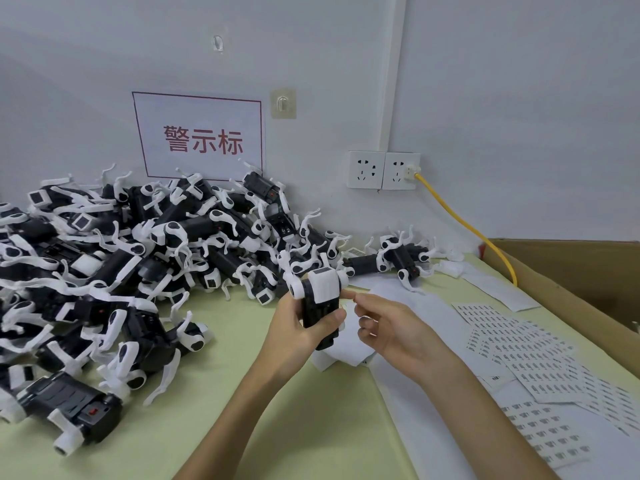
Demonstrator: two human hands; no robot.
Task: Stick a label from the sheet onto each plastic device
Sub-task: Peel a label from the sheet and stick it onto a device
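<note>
Within left hand (294, 327), device (320, 299) upright

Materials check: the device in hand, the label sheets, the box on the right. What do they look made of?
Held device: moulded hard plastic, matte black body, smooth white cap with slight sheen. Label sheets: thin white paper, lying flat and overlapping, printed in rows; backing unclear. Box: brown cardboard, dull, with a creased flap edge, probably corrugated.

- You face a pale grey wall (519, 98) carrying a red-bordered sign (199, 136).
- To your right, a double socket (383, 169) feeds a yellow cable (464, 223).
- Your table (214, 393) is pale green.
</note>
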